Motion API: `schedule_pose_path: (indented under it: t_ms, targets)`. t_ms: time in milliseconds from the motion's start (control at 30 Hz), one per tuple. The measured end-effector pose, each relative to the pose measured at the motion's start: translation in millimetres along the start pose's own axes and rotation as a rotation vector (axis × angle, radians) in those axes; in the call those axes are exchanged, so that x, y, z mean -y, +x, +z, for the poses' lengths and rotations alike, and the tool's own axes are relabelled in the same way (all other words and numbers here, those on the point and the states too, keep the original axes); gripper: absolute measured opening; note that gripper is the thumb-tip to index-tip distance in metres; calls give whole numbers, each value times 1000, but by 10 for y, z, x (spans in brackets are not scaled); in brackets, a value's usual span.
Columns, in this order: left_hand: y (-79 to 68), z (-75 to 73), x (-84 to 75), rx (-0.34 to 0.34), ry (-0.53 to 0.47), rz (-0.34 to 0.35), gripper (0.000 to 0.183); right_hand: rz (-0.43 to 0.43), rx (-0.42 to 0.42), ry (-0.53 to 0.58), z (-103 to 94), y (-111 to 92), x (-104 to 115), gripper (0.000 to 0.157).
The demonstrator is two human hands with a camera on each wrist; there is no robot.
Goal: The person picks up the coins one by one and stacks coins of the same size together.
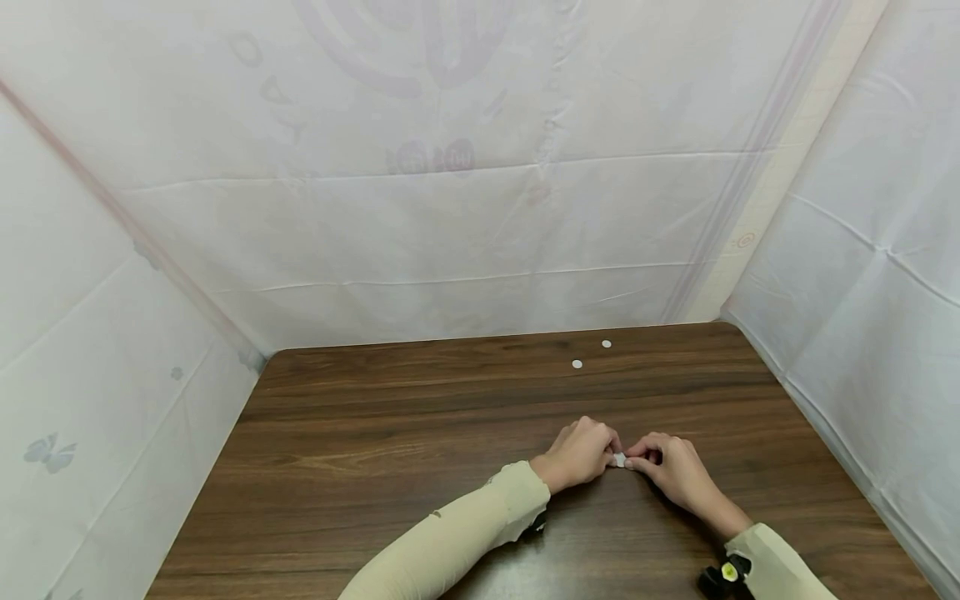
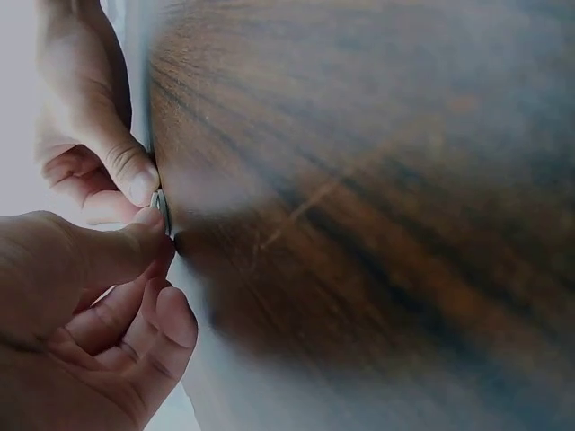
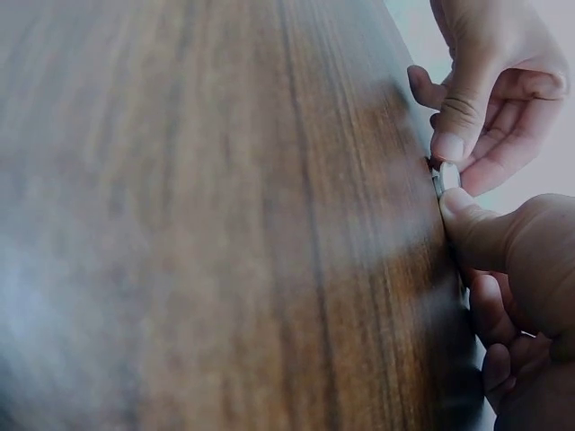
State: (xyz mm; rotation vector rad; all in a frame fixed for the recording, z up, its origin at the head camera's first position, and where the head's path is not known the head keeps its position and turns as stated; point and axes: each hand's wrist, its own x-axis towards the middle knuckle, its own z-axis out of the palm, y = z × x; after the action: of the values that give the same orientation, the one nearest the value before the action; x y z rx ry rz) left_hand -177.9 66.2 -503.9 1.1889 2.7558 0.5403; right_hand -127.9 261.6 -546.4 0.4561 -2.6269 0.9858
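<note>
Low over the table, my left hand [image 1: 579,451] and right hand [image 1: 672,469] meet, fingertips almost touching. Between them sit small white discs [image 1: 618,460], pinched by thumb and fingers from either side. In the right wrist view the pale discs [image 3: 449,175] look like thin pieces set close together, partly covered by the thumbs. Only a narrow pale edge of the discs [image 2: 162,208] shows in the left wrist view. Their exact number and whether they are joined I cannot tell.
Two more white discs lie flat toward the far side of the brown wood-grain table, one nearer [image 1: 577,364] and one farther back [image 1: 607,343]. White printed cloth [image 1: 465,225] hangs behind the table [image 1: 360,467] and along both sides.
</note>
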Motion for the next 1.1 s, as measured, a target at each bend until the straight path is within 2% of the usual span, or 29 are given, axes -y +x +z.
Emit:
schedule_pose_path:
  t_ms: [267,700,1100]
  targets:
    - [2,27,19,-1,19,5,6,-14,-18,1,-2,4,4,19]
    - [35,53,27,23,13,-36,4,-2,3,4,-14,12,4,18]
    - [41,32,13,23,5,-37,5,-9,8,23,-10,5,-15,18]
